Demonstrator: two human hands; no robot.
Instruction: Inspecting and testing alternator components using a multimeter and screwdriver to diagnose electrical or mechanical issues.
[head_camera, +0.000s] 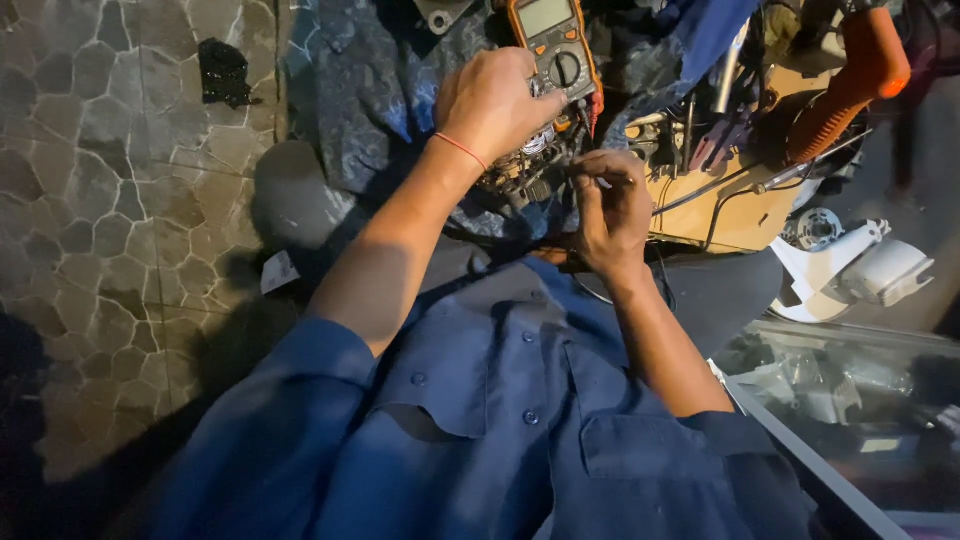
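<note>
Stone floor (110, 200) lies left; blue cloth (350, 100) covers the work area. Orange multimeter (555, 45) sits at top centre. Left hand (495, 100) rests curled over a part (530, 165) just below the meter; grip unclear. Right hand (610, 215) pinches a thin wire (690, 200) beside it, fingers closed.

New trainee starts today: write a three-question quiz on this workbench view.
1. True or false: the left hand rests beside the orange multimeter.
2. What is on the left wrist: A) watch B) red string bracelet C) glove?
3. What does the right hand pinch?

Key: 1 true. 2 B. 3 Something thin above the electrical assembly; too small to tell exactly what.
</note>
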